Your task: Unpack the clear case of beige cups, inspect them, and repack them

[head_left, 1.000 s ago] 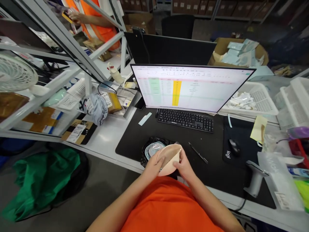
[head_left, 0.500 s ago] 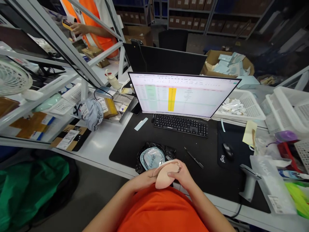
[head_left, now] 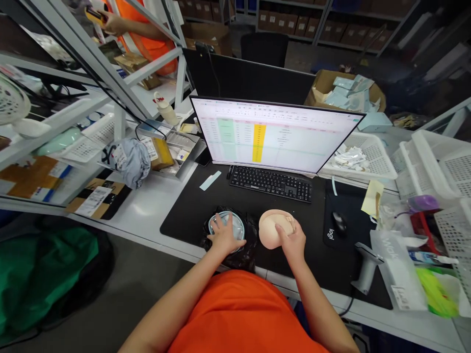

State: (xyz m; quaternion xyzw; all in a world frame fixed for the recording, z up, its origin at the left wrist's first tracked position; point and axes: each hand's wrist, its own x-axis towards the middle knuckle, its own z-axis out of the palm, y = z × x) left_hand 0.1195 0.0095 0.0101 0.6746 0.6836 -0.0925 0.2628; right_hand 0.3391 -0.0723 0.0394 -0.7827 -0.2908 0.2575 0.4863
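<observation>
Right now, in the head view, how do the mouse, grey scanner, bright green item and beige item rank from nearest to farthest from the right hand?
1. Beige item: held in the right hand, on its left side.
2. Mouse: to the hand's right, on the pad.
3. Grey scanner: farther right, past the mouse.
4. Bright green item: farthest right, beyond the scanner.

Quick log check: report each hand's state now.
Left hand: open, spread over the round blue-rimmed pouch.
Right hand: closed, holding the beige cup-shaped pad.
</observation>
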